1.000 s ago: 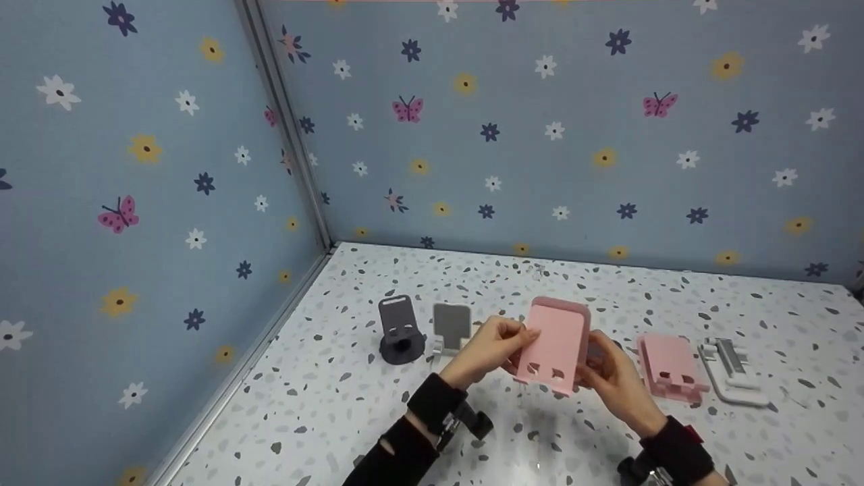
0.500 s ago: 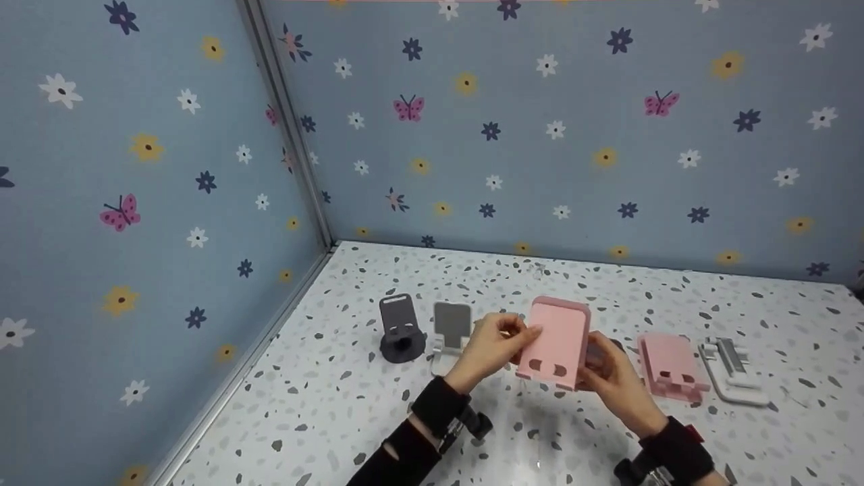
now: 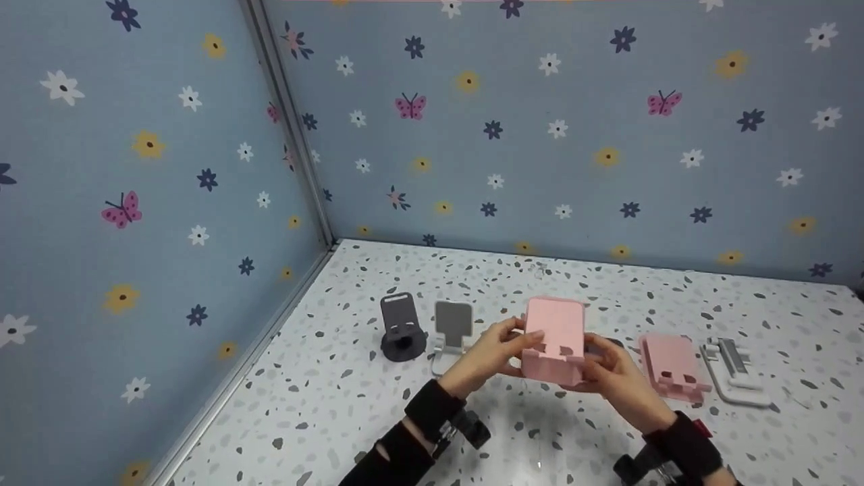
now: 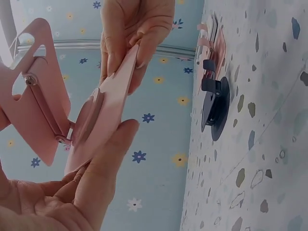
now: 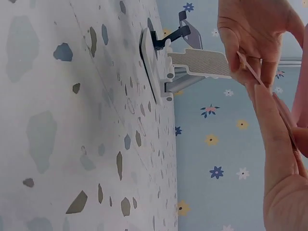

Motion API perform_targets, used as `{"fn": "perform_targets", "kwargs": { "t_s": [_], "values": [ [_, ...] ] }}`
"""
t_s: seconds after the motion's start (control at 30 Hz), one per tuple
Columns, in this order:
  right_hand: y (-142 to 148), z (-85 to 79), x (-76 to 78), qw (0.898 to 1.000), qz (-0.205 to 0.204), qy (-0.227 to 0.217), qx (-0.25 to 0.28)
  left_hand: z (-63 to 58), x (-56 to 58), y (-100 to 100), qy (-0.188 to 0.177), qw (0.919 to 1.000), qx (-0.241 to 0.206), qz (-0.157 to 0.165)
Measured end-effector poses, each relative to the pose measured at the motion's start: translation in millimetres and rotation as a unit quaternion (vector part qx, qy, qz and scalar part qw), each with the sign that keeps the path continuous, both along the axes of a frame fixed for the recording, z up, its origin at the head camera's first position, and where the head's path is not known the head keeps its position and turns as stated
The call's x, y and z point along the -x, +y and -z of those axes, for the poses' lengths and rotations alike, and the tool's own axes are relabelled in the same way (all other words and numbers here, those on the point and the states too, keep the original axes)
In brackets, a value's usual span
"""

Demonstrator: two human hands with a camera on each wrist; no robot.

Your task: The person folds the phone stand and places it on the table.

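Note:
A pink phone stand (image 3: 555, 324) is held above the table between both hands, its backrest facing the head camera. My left hand (image 3: 489, 351) grips it from the left, the thumb lying against the backrest's edge. On the other side my right hand (image 3: 614, 374) pinches it low down. In the left wrist view the stand's flat base plate (image 4: 113, 101) shows between the fingers of both hands, with the slotted backrest (image 4: 36, 101) hinged away from it. Behind my right hand, a dark phone stand (image 4: 216, 106) is mostly hidden in the head view.
A dark phone stand (image 3: 403, 329) on a round base and a white-and-grey one (image 3: 453, 327) stand to the left. Another pink phone stand (image 3: 671, 364) and a folded white one (image 3: 736, 371) lie to the right. Patterned walls bound the speckled table (image 3: 324, 405).
The held pink phone stand has tilted: its backrest looks shorter, and a pink lower face now shows beneath the front lip. Both hands stay on it and have shifted only slightly.

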State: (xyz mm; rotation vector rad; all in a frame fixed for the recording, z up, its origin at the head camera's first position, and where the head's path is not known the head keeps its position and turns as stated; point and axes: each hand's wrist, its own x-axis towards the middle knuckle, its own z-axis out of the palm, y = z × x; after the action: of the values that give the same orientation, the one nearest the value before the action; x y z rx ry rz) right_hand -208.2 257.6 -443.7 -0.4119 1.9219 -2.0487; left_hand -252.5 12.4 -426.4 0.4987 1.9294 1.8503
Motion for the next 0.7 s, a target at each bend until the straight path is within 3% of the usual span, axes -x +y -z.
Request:
{"fn": "perform_targets", "kwargs": {
  "t_s": [0.17, 0.4, 0.7],
  "values": [
    [-0.2, -6.5, 1.9, 0.998, -0.038, -0.039, 0.024, 3.7, 0.7, -0.8, -0.01, 0.9998, -0.001, -0.017],
    [-2.5, -9.8, 0.4, 0.997, -0.019, -0.074, -0.018, 5.1, -0.8, -1.3, -0.012, 0.9992, 0.01, -0.038],
    [-3.6, -6.8, -0.5, 0.996, -0.017, -0.087, -0.009, 6.3, -3.1, -5.2, 0.009, 0.9985, 0.037, -0.041]
  ]
}}
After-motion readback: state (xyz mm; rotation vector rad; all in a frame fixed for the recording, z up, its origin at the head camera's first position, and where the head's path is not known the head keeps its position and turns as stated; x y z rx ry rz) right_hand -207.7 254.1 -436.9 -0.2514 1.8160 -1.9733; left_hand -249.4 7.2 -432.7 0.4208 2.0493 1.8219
